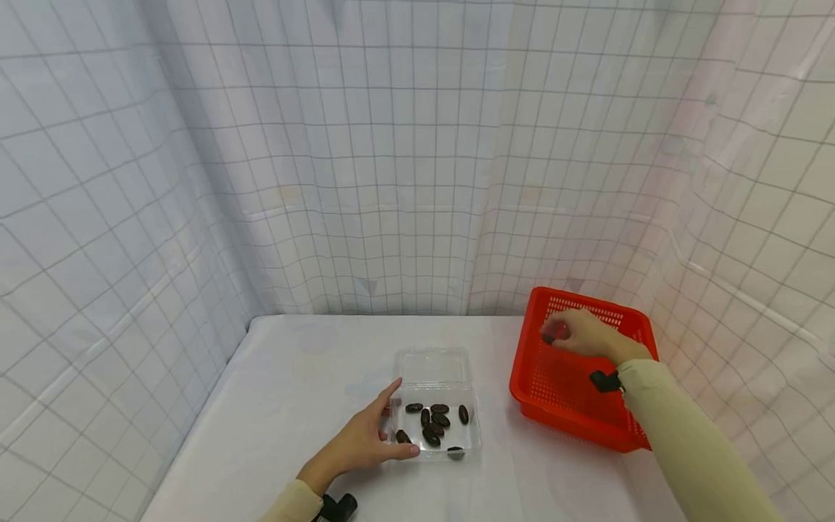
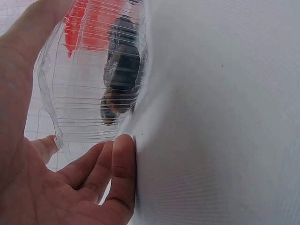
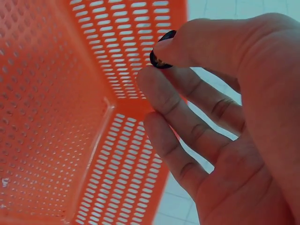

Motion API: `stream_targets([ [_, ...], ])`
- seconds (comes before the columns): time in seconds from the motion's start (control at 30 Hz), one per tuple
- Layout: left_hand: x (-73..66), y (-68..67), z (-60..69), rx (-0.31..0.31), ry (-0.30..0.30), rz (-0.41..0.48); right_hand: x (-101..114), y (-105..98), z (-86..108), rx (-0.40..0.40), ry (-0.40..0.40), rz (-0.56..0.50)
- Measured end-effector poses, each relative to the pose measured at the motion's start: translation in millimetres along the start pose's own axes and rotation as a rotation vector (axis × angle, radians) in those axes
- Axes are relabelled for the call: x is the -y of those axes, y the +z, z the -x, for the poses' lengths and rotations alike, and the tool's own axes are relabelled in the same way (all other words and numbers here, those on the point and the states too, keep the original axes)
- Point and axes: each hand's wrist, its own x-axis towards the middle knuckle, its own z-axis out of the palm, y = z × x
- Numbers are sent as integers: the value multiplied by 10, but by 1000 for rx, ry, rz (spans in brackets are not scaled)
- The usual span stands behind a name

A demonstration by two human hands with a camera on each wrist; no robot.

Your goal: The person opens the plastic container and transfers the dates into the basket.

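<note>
Over the red basket [image 1: 567, 377], my right hand [image 1: 583, 335] pinches a dark oval piece [image 3: 162, 50] between thumb and fingertips. My left hand [image 1: 362, 438] is spread around the left side of a clear plastic box [image 1: 475, 428], thumb at its front edge and a finger near the hinge. Several dark brown oval pieces [image 1: 440, 420] lie in the box, whose lid [image 1: 432, 366] is laid back behind it. In the left wrist view, the left hand [image 2: 79, 187] touches the clear wall, with dark pieces [image 2: 123, 70] showing through.
A white cloth covers the table [image 1: 293, 377]. White sheets with a grey grid [image 1: 391, 181] hang behind and on both sides. The basket stands at the table's right, close to the right sheet, its perforated wall [image 3: 122, 159] seen close up from the right wrist.
</note>
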Motion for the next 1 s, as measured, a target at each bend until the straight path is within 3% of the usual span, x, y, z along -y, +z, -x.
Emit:
stream_targets([
  [0.27, 4, 12, -17, 5, -4, -1, -130, 57, -10, -5, 10, -6],
  [0.63, -21, -11, -4, 4, 20, 11, -116, 72, 37, -34, 47, -16],
  [1.0, -3, -31, -8, 21, 1, -11, 267, 115, 31, -87, -33, 26],
])
